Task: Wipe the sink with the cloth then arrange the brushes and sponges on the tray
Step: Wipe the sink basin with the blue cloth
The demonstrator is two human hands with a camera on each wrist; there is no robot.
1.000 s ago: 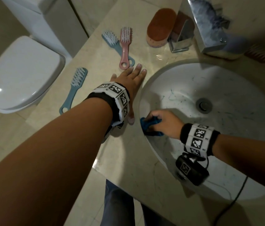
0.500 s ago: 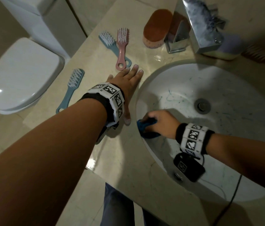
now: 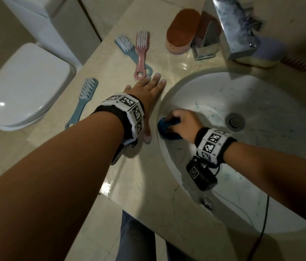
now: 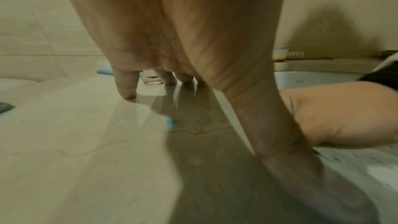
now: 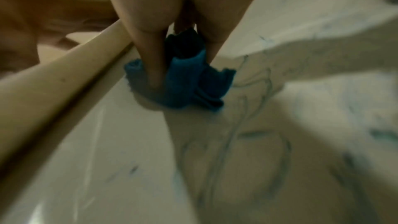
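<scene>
At sink wall | right hand grips cloth, half-hidden | left hand flat

the sink is set in the counter, with the toilet to the counter's left. the right hand holds the cloth inside the sink at its left wall. the left hand lies flat on the counter just left of the rim. two brushes lie crossed beyond its fingertips, a third brush further left, a sponge behind, beside the tap
</scene>
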